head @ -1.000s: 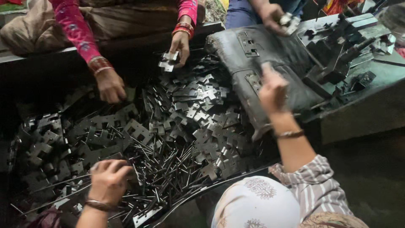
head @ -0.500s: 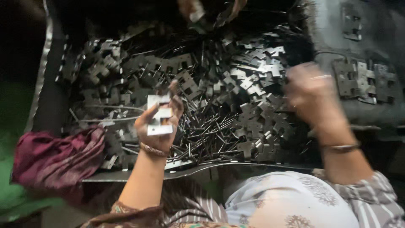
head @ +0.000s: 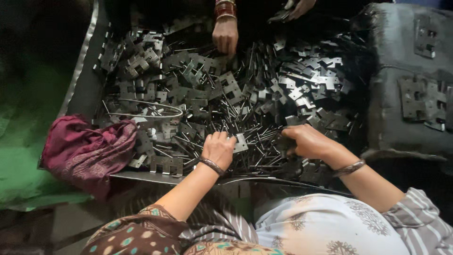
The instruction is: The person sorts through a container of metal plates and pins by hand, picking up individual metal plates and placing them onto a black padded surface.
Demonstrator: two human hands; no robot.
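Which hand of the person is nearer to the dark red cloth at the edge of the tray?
Left. The left hand rests on the metal pieces just right of the dark red cloth. The right hand lies farther right, beyond the left hand.

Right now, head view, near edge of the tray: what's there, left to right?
Green cloth → maroon cloth → left hand on a flat metal plate → right hand in the pile of metal pins → dark block carrying hinge plates.
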